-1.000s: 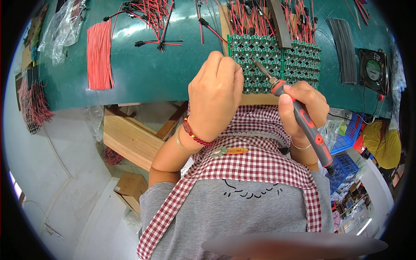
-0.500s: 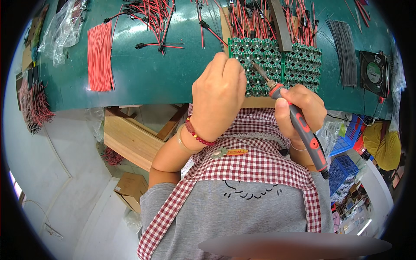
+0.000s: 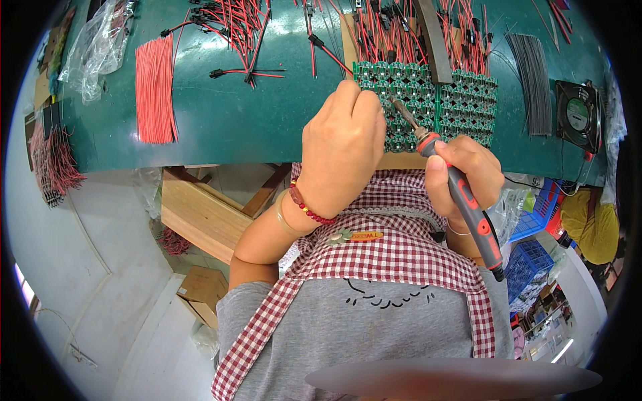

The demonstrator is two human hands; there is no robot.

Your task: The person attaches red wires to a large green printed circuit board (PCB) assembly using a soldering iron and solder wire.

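My right hand (image 3: 471, 170) grips a grey and red soldering iron (image 3: 469, 204). Its metal tip reaches over the left part of a panel of small green circuit boards (image 3: 466, 107). Close beside that tip, at the panel's left edge, my left hand (image 3: 344, 137) is closed with its fingers pinched together. Whatever lies in those fingertips is hidden behind the back of the hand. Red wires with black connectors (image 3: 378, 30) stretch away from the far side of the panel, and a dark flat bar (image 3: 433, 41) lies across them.
On the green table (image 3: 221, 127), a bundle of red wires (image 3: 155, 90) lies to the left and a bundle of dark wires (image 3: 530, 83) to the right. A black fan (image 3: 579, 115) stands at the right edge. More connector wires (image 3: 231, 27) and a plastic bag (image 3: 99, 47) sit farther back.
My left hand has shifted slightly right, nearer the iron's tip. The soldering iron has hardly moved, and the whole view sits a little lower.
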